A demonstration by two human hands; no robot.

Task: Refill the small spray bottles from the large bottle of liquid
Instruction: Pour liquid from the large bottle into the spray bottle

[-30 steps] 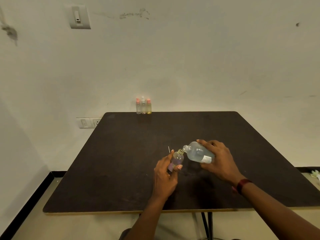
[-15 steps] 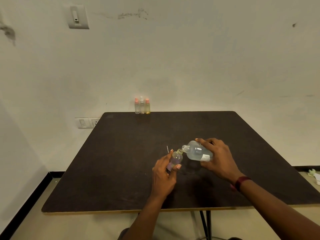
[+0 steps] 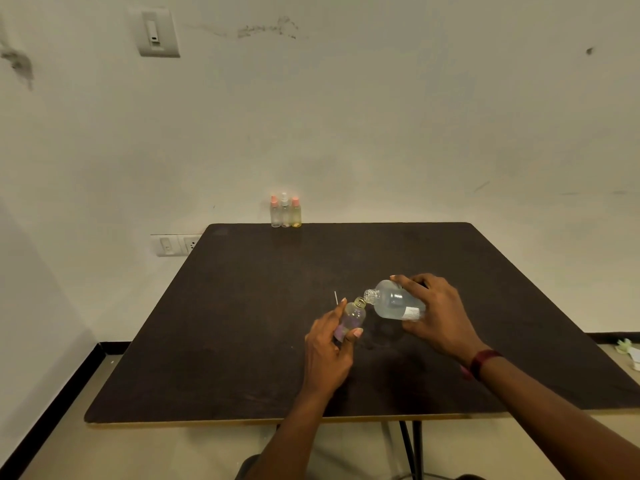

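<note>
Now the right hand (image 3: pixel 440 317) grips the big bottle (image 3: pixel 394 303), neck pointing left at the small bottle (image 3: pixel 353 315). Left hand (image 3: pixel 329 351) grips that one, tilted rightward

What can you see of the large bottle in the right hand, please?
The large bottle is clear and plastic-looking, uncapped, with a round body, a short threaded neck and a white label near its base. Partly filled with clear liquid, it is tipped nearly sideways above the table, its mouth at the open mouth of the small bottle. The right hand grips its base end.
</note>
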